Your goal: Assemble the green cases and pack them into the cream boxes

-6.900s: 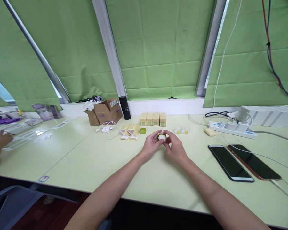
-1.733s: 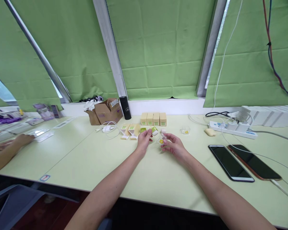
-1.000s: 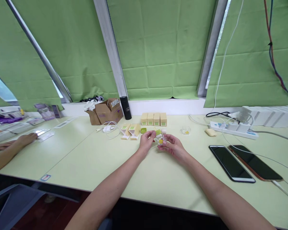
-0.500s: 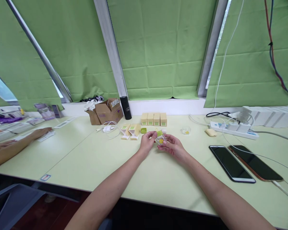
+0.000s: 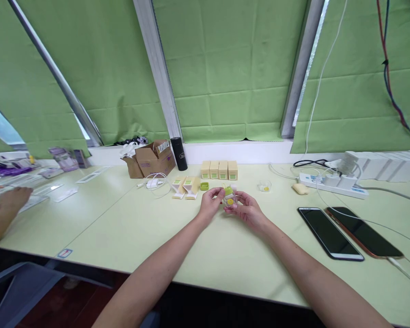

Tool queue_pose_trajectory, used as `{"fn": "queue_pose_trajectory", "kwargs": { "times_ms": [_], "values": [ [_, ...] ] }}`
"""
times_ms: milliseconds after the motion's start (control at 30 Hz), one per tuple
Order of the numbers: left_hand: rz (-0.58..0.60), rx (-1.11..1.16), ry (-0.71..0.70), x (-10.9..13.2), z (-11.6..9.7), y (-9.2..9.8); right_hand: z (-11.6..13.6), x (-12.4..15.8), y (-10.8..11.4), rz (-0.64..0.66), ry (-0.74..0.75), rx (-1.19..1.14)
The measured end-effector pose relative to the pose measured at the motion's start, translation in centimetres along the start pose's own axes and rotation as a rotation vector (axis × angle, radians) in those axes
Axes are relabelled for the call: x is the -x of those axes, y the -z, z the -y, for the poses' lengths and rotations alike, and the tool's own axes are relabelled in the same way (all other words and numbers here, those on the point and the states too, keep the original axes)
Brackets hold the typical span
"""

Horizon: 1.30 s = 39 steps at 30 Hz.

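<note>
Both of my hands meet over the table at the middle of the view, around a small clear bottle (image 5: 230, 200) with a green top and a yellow spot on its front. Fingers of my left hand (image 5: 210, 201) grip it from the left, near the top. From the other side, my right hand (image 5: 248, 208) pinches its lower part. Just left of my hands sits a small green open piece (image 5: 204, 186). To the right lies a clear cup-like part (image 5: 264, 186) with a yellow spot. A small white thing behind the bottle is mostly hidden.
Several small beige boxes (image 5: 219, 170) stand at the back, with two opened boxes (image 5: 185, 187) nearer. A cardboard carton (image 5: 154, 159), black flask (image 5: 179, 154), power strip (image 5: 333, 184), two phones (image 5: 330, 233) and loose cables lie around. Another person's hand (image 5: 15, 199) is far left.
The bottle has turned slightly upright, its green top and yellow spot now facing me more. The other person's hand at the left has drawn back leftward.
</note>
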State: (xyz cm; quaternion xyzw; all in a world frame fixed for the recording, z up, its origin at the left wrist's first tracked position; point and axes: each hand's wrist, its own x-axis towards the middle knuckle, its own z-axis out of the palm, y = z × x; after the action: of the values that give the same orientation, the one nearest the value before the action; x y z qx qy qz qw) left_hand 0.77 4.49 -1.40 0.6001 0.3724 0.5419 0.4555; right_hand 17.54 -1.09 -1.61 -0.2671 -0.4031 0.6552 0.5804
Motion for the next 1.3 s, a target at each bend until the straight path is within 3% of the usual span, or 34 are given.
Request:
{"fn": "queue_pose_trajectory", "kwargs": {
  "times_ms": [400, 1100, 1300],
  "values": [
    [0.003, 0.008, 0.010, 0.1, -0.1, -0.2, -0.4, -0.4, 0.4, -0.028, 0.016, 0.008],
    [0.145, 0.098, 0.044, 0.7, -0.6, -0.1, -0.4, -0.4, 0.7, -0.039, 0.023, 0.093],
    [0.132, 0.069, 0.039, 0.6, -0.4, 0.0, -0.8, -1.0, 1.3, -0.043, 0.065, 0.139]
  ]
}}
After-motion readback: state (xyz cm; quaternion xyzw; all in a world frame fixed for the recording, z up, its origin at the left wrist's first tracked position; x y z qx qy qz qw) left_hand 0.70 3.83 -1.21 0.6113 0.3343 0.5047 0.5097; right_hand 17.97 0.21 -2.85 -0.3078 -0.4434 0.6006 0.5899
